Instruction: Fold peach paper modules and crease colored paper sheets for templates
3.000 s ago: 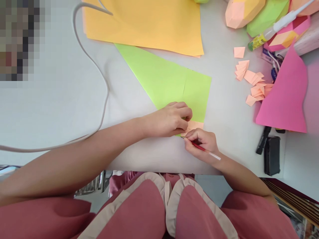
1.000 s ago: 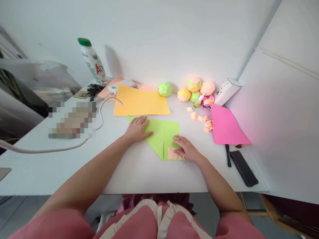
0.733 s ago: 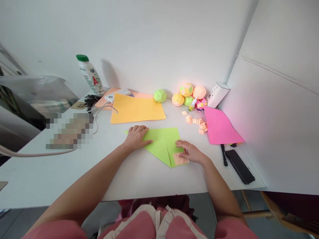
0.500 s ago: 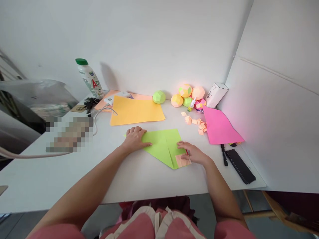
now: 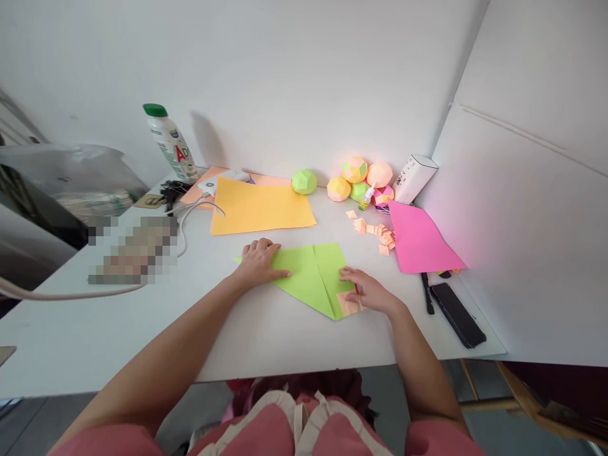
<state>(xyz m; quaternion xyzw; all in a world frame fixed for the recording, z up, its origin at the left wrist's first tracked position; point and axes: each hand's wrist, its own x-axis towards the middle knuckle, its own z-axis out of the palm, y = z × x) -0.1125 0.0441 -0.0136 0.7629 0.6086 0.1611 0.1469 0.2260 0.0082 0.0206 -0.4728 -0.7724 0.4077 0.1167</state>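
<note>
A folded light-green paper sheet (image 5: 304, 272) lies on the white table, with a crease line running down its right part. My left hand (image 5: 259, 263) rests on its left side, fingers and thumb spread, palm down. At the right side, my right hand (image 5: 368, 290) touches the sheet with its fingertips. A thin red-and-white stick, pen-like, (image 5: 356, 289) shows between its fingers, mostly hidden. Beneath those fingers a small peach paper square (image 5: 348, 304) lies over the green sheet's lower right part.
Yellow paper (image 5: 263, 206) lies behind, and pink paper (image 5: 422, 240) at the right. Faceted paper balls (image 5: 339, 189), a small glue bottle (image 5: 367, 197) and peach paper bits (image 5: 386, 239) sit at the back. A black case (image 5: 458, 315), white cable (image 5: 184, 231) and green-capped bottle (image 5: 173, 149) flank the area.
The green sheet's near corner has shifted slightly right, and its crease has tilted a little. Both hands stay almost where they were; the camera view has moved slightly.
</note>
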